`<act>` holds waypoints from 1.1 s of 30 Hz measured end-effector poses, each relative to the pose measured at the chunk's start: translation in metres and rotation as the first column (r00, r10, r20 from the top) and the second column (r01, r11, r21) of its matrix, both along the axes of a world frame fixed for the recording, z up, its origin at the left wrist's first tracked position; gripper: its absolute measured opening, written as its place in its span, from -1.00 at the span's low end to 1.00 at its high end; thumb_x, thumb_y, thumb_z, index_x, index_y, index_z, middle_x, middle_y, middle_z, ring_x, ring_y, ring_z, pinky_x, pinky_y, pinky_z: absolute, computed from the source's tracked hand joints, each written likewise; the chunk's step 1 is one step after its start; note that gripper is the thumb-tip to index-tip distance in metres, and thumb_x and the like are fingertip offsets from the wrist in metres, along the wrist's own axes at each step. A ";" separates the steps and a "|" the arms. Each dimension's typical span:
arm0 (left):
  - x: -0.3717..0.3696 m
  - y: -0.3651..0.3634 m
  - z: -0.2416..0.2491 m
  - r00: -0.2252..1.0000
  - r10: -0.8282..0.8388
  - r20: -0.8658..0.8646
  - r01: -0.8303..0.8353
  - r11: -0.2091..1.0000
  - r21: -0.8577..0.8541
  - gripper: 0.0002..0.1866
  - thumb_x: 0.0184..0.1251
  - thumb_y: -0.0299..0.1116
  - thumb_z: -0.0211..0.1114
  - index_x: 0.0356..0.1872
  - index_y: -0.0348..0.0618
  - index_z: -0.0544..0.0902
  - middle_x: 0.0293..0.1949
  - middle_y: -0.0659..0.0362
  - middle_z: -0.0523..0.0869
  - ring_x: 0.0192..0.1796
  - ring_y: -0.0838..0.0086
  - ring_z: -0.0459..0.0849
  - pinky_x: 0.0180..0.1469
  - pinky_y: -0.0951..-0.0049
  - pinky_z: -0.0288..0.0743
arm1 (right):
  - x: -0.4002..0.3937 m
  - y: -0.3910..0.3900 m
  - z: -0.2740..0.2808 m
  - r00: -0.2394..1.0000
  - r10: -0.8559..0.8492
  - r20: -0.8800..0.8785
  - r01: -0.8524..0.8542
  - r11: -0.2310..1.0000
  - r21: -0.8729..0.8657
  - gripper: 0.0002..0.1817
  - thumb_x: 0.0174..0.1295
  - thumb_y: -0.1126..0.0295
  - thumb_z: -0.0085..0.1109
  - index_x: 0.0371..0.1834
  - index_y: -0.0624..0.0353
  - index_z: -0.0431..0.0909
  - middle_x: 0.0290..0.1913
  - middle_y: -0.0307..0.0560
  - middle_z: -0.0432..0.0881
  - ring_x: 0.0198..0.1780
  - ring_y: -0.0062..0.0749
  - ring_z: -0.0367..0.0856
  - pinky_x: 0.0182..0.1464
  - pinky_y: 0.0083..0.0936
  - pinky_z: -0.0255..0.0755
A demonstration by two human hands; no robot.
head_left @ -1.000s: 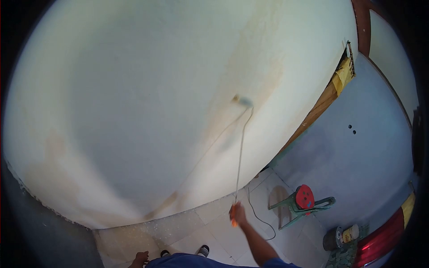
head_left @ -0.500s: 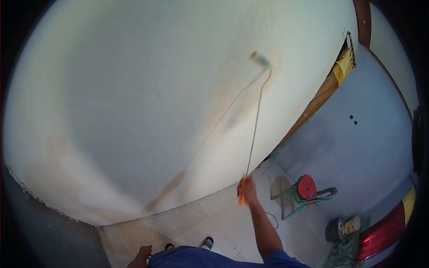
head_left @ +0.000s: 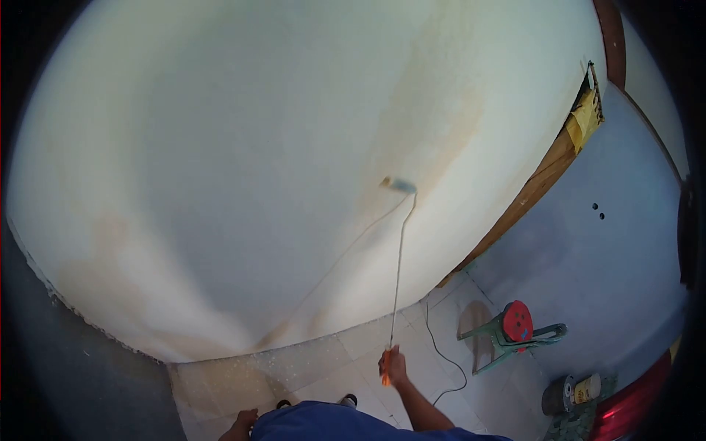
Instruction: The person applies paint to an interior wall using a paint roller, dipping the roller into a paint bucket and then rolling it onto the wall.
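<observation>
My right hand (head_left: 396,365) is closed around the orange handle (head_left: 386,371) of a paint roller. The thin metal rod (head_left: 398,272) runs up from it to the roller sleeve (head_left: 401,184), which is against or very near the pale wall (head_left: 243,162); contact is hard to tell. A thin shadow of the rod falls on the wall. At the bottom, my left hand (head_left: 247,420) hangs beside my blue shirt, fingers loosely apart and partly hidden, with nothing visible in it.
A green chair (head_left: 489,342) with a red round piece (head_left: 517,321) stands on the tiled floor (head_left: 368,375). Behind it are a dark bucket (head_left: 557,395) and a pale tub (head_left: 587,389). A dark cable (head_left: 460,367) crosses the floor. A wooden board (head_left: 526,198) lines the wall's right edge.
The roller has come down the wall and slightly left, with my right hand lower and closer to my body. The whole view has shifted slightly.
</observation>
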State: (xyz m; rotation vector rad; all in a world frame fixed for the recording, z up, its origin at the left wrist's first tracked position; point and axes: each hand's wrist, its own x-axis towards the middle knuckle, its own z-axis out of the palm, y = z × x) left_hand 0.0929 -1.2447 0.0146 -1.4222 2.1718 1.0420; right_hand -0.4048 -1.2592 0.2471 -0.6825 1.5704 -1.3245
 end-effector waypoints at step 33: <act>-0.071 -0.030 0.020 0.990 0.119 0.073 -0.129 0.982 0.142 -0.56 0.14 -0.03 0.22 -0.09 -0.14 0.51 -0.23 0.09 0.70 -0.17 0.17 0.70 -0.21 0.16 0.52 | -0.113 -0.097 0.134 0.969 -0.061 -0.239 0.036 0.993 -0.110 -0.27 0.34 -0.27 -0.47 -0.68 0.15 0.32 -0.76 -0.17 0.34 -0.78 -0.47 0.35 -0.72 -0.52 0.31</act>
